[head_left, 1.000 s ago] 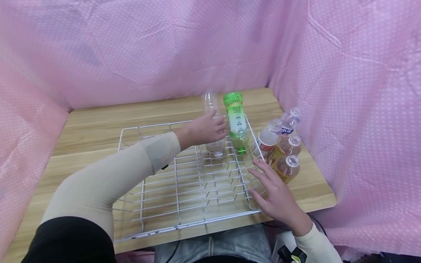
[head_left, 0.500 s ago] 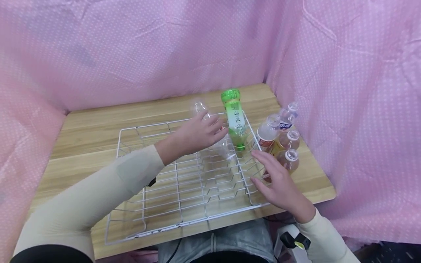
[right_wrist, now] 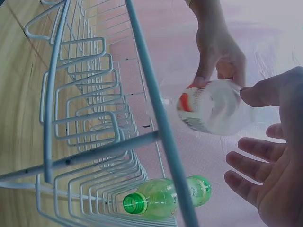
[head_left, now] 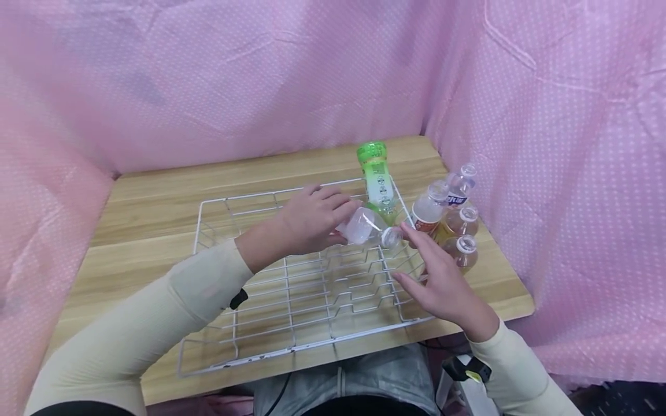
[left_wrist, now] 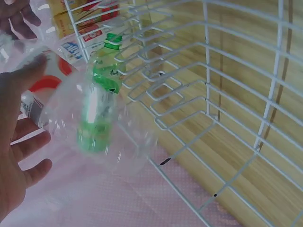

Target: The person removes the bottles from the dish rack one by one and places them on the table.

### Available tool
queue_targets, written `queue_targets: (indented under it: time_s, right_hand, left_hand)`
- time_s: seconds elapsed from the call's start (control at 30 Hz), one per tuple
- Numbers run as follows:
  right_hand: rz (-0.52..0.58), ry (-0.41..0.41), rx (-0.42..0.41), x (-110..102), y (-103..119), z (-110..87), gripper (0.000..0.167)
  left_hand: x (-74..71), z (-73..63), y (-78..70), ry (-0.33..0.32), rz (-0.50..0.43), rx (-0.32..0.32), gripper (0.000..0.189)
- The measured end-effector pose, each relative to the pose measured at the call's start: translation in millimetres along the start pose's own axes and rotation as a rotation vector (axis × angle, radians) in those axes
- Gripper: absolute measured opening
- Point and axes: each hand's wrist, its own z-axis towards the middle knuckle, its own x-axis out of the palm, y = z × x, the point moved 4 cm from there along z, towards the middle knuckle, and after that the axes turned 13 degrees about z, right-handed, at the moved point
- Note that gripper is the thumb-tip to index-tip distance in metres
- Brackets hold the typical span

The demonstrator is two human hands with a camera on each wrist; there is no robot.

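Note:
My left hand (head_left: 307, 222) grips a clear plastic bottle (head_left: 364, 226) above the wire rack, its neck angled to the right in the head view. A red and white label (left_wrist: 52, 78) wraps the bottle, partly covered by my thumb. My right hand (head_left: 442, 280) is spread over the rack's right side, holding nothing, its index fingertip right at the bottle's neck. In the right wrist view its thumb overlaps the bottle's edge. A green bottle (head_left: 380, 184) leans mouth-down in the white dish rack (head_left: 291, 349), at the far right corner.
Several uncapped bottles stand right of the rack, among them a red-labelled one (head_left: 426, 216), a blue-labelled one (head_left: 459, 193) and an amber one (head_left: 465, 251). The wooden table (head_left: 171, 185) is bounded behind and beside by a pink dotted curtain (head_left: 250, 86).
My left hand has lifted the clear bottle off the rack's far side and turned its neck rightward, toward my right hand. The right hand has barely moved; the green bottle stays put.

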Motion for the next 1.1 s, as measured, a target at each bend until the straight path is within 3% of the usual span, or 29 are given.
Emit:
queue_targets:
  time_s: [0.27,0.53,0.83,1.1]
  right_hand:
    - [-0.002,0.009,0.001,-0.7,1.1,4.2,0.087]
    - [0.085,-0.001,0.057,0.5,0.2,14.9,0.078]
    - [0.124,-0.035,0.08,2.1,-1.5,28.7,0.07]
    - [0.163,-0.04,0.146,2.1,2.8,39.8,0.076]
  left_hand:
    - [-1.3,-1.9,-3.8,-0.002,-0.112,-0.037,0.074]
    - [-2.4,-1.7,-7.6,0.012,-0.37,-0.119,0.073]
    - [-6.8,0.0,-9.3,-0.014,-0.377,-0.128,0.072]
    - [-5.4,2.4,-11.2,0.037,-0.433,-0.165,0.076]
